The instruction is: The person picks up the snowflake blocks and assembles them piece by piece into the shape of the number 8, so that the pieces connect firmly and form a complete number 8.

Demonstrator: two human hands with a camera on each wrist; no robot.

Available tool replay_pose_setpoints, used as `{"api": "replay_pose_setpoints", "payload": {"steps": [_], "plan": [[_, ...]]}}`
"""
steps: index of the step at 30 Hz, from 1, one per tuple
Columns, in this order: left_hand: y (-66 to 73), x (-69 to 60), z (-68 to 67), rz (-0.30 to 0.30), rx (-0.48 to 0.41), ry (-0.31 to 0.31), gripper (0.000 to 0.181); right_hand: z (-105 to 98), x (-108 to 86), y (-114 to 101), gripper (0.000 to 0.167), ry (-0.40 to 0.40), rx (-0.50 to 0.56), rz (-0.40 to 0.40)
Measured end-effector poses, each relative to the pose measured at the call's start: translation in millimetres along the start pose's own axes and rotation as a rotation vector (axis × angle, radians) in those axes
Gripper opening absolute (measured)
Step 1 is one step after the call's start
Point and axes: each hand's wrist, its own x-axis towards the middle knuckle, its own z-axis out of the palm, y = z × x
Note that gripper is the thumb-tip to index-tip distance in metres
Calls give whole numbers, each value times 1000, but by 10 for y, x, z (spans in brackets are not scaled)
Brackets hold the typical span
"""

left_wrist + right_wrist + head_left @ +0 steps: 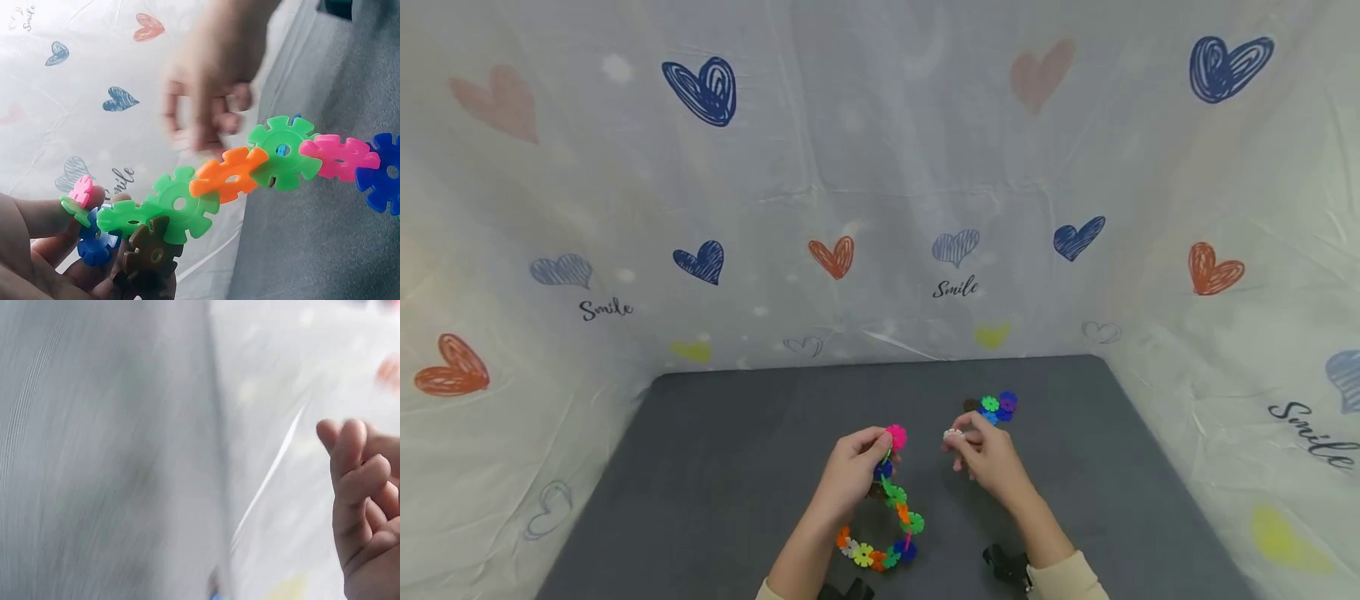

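My left hand (852,468) pinches one end of a chain of interlocking plastic snowflake discs, close to a pink disc (897,436). The chain curves down toward the table through blue, green (914,523), orange, white and yellow (863,555) discs. In the left wrist view, a brown disc (153,253) hangs beside the fingers, and an orange disc (229,172) is slotted between green ones. To the right, my right hand (988,454) pinches a white snowflake disc (953,434), apart from the chain. That disc is hidden in the right wrist view, where curled fingers (350,447) show.
Behind the right hand, several loose discs (990,403) in brown, green, blue and purple lie on the dark grey table (737,450). A white curtain (880,167) printed with hearts surrounds the table's back and sides. Black wrist devices (1006,565) sit near both wrists.
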Motion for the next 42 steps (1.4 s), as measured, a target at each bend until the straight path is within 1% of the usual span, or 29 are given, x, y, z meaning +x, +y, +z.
{"api": "replay_pose_setpoints", "payload": {"steps": [2, 3, 5, 7, 9, 10, 13, 17, 20, 24, 27, 29, 31, 34, 36, 37, 38, 40, 41, 42], "plan": [[-4, -9, 21, 3, -4, -10, 36, 80, -68, -181, 5, 26, 37, -123], [-3, -10, 30, 8, -3, -12, 37, 113, -90, -263, 4, 50, 21, -197], [-1, -13, 44, 16, -2, -15, 37, 168, -112, -401, 4, 106, -32, -346], [1, -15, 53, 23, 4, -15, 36, 203, -118, -499, 8, 158, -114, -461], [5, -19, 61, 24, 9, -16, 35, 217, -118, -562, 10, 188, -193, -542], [7, -23, 64, 25, 11, -15, 34, 216, -119, -584, 11, 194, -218, -571], [17, -33, 67, 31, 19, -5, 32, 194, -125, -618, 16, 213, -272, -626], [33, -35, 49, 45, 35, 6, 33, 162, -123, -645, 19, 233, -324, -670], [37, -32, 29, 53, 61, 0, 33, 162, -118, -673, 15, 241, -438, -690], [32, -45, 47, 76, 130, 8, 30, 184, -135, -721, 12, 267, -620, -712], [26, -59, 94, 115, 180, 40, 27, 210, -155, -757, 8, 276, -701, -737], [26, -62, 120, 139, 191, 62, 25, 218, -163, -770, 7, 275, -720, -749], [28, -63, 132, 145, 190, 68, 26, 209, -164, -769, 6, 269, -712, -753], [44, -67, 116, 111, 167, 40, 29, 157, -164, -731, 6, 272, -687, -725], [58, -74, 85, 82, 156, 50, 31, 104, -160, -691, 6, 316, -680, -692], [64, -77, 66, 73, 155, 63, 30, 76, -158, -670, 7, 338, -658, -667], [73, -80, 46, 68, 150, 74, 30, 51, -154, -653, 10, 351, -610, -640], [85, -79, 10, 63, 149, 103, 29, 17, -142, -631, 15, 338, -446, -597], [92, -78, -4, 59, 146, 110, 29, 12, -136, -627, 17, 310, -339, -577], [99, -76, -14, 56, 134, 102, 29, 16, -131, -628, 17, 269, -223, -555]]}}
